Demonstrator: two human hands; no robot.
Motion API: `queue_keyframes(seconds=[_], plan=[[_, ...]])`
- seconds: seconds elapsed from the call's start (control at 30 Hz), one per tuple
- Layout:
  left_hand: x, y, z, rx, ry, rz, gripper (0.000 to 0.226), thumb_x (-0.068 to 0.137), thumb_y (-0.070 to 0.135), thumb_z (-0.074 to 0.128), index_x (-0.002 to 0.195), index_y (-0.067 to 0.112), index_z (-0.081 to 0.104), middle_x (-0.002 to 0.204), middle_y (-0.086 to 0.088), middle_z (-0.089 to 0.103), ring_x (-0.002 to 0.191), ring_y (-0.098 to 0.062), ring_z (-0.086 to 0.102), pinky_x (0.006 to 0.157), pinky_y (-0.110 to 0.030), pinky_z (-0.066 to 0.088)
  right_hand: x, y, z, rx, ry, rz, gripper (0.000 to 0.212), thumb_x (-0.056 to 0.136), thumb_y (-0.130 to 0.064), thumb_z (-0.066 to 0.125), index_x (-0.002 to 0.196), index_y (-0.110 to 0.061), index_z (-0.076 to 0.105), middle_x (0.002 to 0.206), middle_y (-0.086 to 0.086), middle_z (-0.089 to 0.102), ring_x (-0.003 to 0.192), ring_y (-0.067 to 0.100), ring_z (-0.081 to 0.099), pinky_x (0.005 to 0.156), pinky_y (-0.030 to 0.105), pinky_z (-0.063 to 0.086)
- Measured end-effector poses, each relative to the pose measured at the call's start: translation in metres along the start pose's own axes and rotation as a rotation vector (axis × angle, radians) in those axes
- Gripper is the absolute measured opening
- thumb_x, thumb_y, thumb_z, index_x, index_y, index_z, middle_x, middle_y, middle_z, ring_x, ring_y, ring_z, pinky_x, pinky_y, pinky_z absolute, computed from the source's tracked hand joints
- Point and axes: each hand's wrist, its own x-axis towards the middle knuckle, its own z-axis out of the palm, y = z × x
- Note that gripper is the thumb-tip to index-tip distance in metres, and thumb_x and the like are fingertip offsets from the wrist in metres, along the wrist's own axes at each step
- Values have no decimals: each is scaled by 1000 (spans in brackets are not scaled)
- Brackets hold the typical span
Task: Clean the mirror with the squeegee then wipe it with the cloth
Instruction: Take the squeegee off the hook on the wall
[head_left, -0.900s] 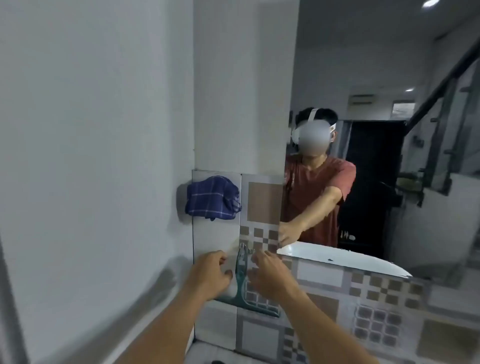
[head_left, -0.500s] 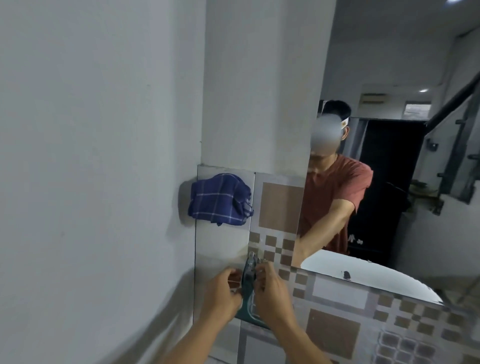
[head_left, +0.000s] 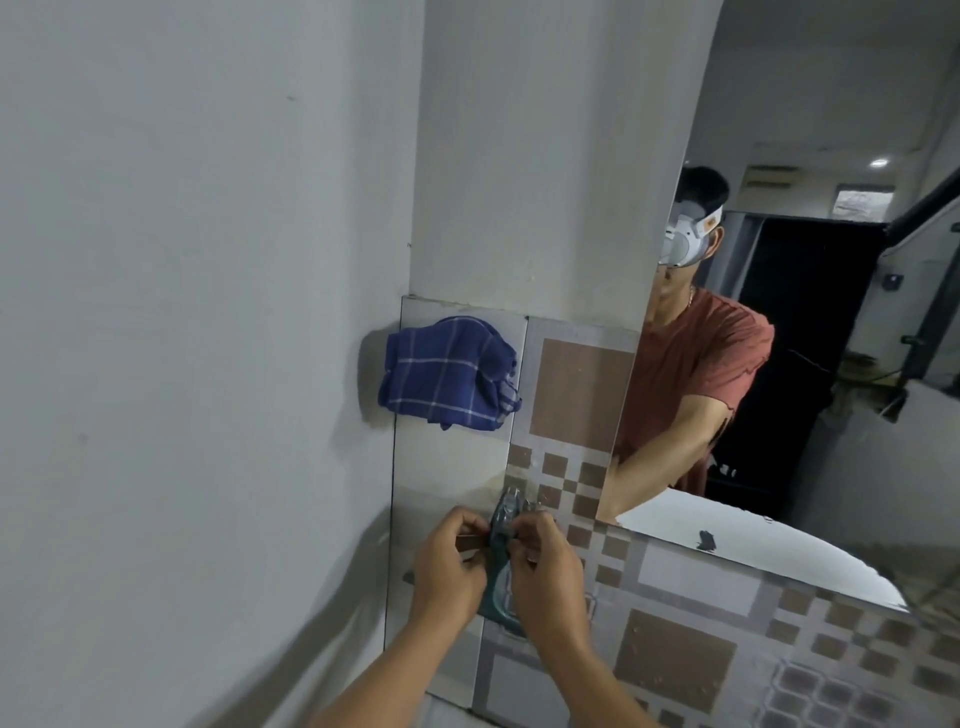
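No writing or brand is showing legibly anywhere. At the far left a plain white painted wall (head_left: 182, 312) is filling the view, and on the patterned brown-and-grey wall tiles (head_left: 582, 395) beside it a crumpled dark blue cloth with thin white checks (head_left: 447, 374) is hanging well above the hands. Below it, the left hand (head_left: 449, 564) is curling closed around the left edge of a teal-and-clear plastic squeegee (head_left: 501, 525), which is standing upright against the tiles; the right hand (head_left: 545, 569) is pinching its right edge with thumb and fingertips. Further right, the frameless wall mirror (head_left: 831, 338) is reflecting the person in a red shirt. Compared with half a second ago, the camera is sitting closer and turned leftward, while both hands are keeping their hold on the squeegee.
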Motion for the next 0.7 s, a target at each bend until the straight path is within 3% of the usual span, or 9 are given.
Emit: queue_keyframes(seconds=[0.37, 0.57, 0.7], plan=[[-13, 39, -18, -81, 9, 106, 30, 85, -3, 70, 90, 26, 68, 92, 13, 72, 90, -3, 68, 75, -10, 54, -10, -37, -29, 116, 52, -50, 31, 92, -7, 69, 90, -34, 55, 93, -16, 65, 87, 3, 62, 74, 17, 55], [-27, 74, -30, -141, 2, 214, 27, 86, 2, 72, 93, 28, 68, 93, 16, 72, 93, -2, 68, 81, -16, 57, -24, -68, -66, 233, 99, -104, 23, 93, -6, 67, 89, -27, 59, 90, -11, 66, 83, -4, 62, 68, 9, 49], [-39, 102, -37, -189, -6, 295, 22, 85, 9, 76, 98, 25, 68, 96, 15, 73, 94, 0, 69, 80, -23, 60, -32, -85, -92, 382, 197, -101, 20, 93, -9, 68, 92, -28, 62, 93, -7, 70, 91, 11, 67, 83, 34, 59]])
